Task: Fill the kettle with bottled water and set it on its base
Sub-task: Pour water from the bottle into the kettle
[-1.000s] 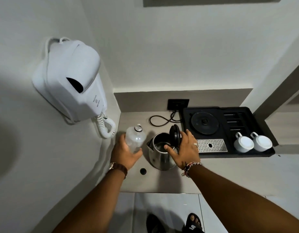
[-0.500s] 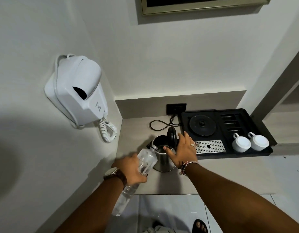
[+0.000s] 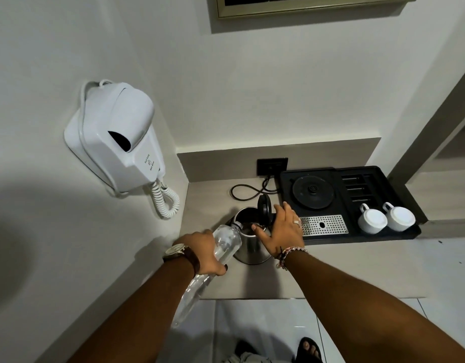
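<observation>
Left hand (image 3: 205,251) grips a clear plastic bottle (image 3: 222,247), tilted neck-first over the round steel kettle (image 3: 248,248); right hand (image 3: 282,233), fingers spread, steadies its rim on the bench (image 3: 330,268).

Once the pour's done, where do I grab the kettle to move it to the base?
Probably by the handle on the kettle's right side, under the raised lid, where the right hand already rests. The handle itself is hidden. Come in from the right, since the left hand holds the tilted bottle at the left rim. Lift upright toward the base.
</observation>
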Action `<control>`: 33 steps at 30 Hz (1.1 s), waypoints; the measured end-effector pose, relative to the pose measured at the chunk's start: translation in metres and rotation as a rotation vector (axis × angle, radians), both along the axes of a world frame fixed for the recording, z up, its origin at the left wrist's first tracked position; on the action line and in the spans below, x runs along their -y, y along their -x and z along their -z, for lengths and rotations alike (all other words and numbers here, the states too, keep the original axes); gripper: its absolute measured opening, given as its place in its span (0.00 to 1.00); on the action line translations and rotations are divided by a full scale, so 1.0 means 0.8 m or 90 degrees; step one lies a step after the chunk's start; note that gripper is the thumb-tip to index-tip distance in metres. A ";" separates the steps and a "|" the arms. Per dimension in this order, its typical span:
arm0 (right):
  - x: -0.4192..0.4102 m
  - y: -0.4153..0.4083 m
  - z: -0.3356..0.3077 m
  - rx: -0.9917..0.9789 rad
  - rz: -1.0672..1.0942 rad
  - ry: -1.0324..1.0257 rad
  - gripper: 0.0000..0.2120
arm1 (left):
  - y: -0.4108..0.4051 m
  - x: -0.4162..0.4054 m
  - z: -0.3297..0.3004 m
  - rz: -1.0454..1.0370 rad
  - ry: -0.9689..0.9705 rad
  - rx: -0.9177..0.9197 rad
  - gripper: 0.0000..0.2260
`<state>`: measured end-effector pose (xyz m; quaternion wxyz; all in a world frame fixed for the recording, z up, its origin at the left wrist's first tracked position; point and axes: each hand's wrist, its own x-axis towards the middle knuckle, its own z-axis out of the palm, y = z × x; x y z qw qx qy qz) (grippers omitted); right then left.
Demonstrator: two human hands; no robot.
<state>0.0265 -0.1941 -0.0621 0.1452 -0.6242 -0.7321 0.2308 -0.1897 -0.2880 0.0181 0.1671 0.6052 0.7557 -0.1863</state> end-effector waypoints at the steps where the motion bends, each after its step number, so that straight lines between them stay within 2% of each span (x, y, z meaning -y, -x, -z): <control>1: 0.000 0.000 0.000 -0.002 -0.002 0.001 0.46 | -0.001 -0.001 -0.002 0.000 0.003 0.000 0.41; 4: -0.002 -0.001 0.000 -0.011 -0.005 0.004 0.46 | 0.000 -0.003 -0.004 0.002 0.000 -0.006 0.38; 10: -0.004 -0.002 0.002 -0.007 -0.013 0.005 0.47 | -0.001 -0.007 -0.008 0.005 0.015 -0.010 0.45; 18: -0.001 0.000 0.005 0.000 -0.011 0.003 0.46 | -0.002 -0.008 -0.010 0.009 0.036 -0.012 0.44; 27: -0.003 -0.002 0.002 -0.011 -0.013 0.009 0.46 | -0.001 -0.011 -0.012 0.004 0.028 -0.022 0.43; 33: -0.005 -0.003 0.001 -0.010 -0.016 0.015 0.47 | 0.003 -0.010 0.007 -0.020 0.000 0.001 0.46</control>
